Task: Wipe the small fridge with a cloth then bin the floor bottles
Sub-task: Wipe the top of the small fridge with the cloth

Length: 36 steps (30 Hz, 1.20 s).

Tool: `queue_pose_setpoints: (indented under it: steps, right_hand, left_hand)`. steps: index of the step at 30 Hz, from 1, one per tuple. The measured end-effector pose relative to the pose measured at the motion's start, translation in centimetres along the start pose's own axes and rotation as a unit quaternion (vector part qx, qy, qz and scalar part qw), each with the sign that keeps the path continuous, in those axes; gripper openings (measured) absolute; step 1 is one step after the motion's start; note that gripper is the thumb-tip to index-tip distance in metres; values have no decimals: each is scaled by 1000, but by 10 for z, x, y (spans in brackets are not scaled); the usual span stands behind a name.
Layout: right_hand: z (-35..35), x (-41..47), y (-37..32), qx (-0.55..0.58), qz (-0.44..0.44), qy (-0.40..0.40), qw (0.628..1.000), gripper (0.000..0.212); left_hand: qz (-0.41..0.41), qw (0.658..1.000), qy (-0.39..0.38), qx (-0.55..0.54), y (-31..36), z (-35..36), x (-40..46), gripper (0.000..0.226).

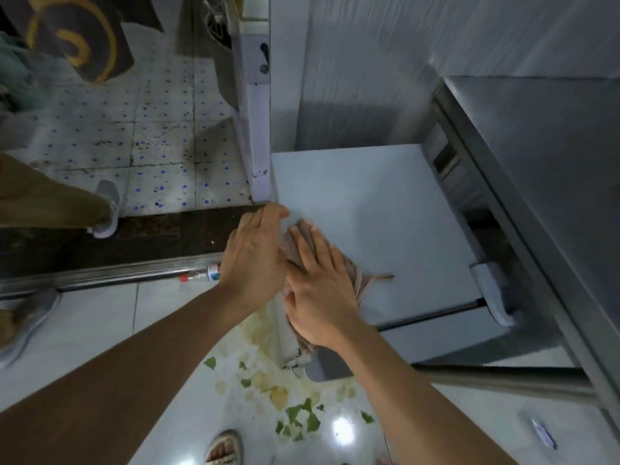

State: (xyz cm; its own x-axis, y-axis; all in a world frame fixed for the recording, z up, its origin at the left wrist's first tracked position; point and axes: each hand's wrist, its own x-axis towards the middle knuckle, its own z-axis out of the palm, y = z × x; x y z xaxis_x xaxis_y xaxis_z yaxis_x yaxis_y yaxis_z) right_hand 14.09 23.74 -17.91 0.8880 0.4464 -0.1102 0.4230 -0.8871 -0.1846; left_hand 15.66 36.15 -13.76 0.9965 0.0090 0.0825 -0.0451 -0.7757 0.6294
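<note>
- Head view: the right hand [318, 290] lies flat, fingers stretched and close together, pressing a brownish-pink crumpled cloth [355, 273] onto the pale grey flat top of the small fridge [375, 203].
- The cloth spreads under the right palm and shows past the fingertips and to their right, with a thin strand trailing further right.
- The left hand [255, 253] rests just left of the right fingers, its own fingers loosely extended and together, tips at the fridge top's left edge; whether it grips the cloth I cannot tell.
- A clear plastic bottle with a red cap [201, 274] lies on the floor, just left of the left wrist, against a metal threshold rail [110, 275].
- Green and pale leaf scraps [295, 414] litter the white tiled floor [100, 317] below both wrists.
</note>
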Motion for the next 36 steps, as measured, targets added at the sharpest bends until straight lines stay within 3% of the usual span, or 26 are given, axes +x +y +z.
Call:
queue_pose_setpoints:
  steps: [6, 11, 17, 24, 29, 33, 36]
  right_hand:
    - [8, -83, 9, -12, -15, 18, 1000, 57]
    - [-1, -106, 82, -64, 63, 9, 996, 61]
    - [-20, -124, 171, -131, 131, 27, 982, 71]
    - [-3, -131, 148, -89, 173, 61, 979, 64]
    - [11, -140, 108, -63, 143, 91, 984, 58]
    - [13, -155, 106, -71, 56, 94, 991, 56]
    - [14, -166, 127, -115, 21, 100, 988, 56]
  left_hand:
    - [-40, 999, -12, -4, 25, 18, -36, 56]
    - [-47, 997, -47, 41, 37, 39, -72, 54]
    - [22, 994, -26, 108, 42, 69, -103, 42]
    - [33, 993, -33, 106, 28, 79, -110, 44]
    - [23, 994, -43, 100, 27, 79, -108, 47]
    - [39, 992, 12, 123, 40, 80, -113, 40]
    - [99, 988, 44, 109, 49, 87, -132, 40]
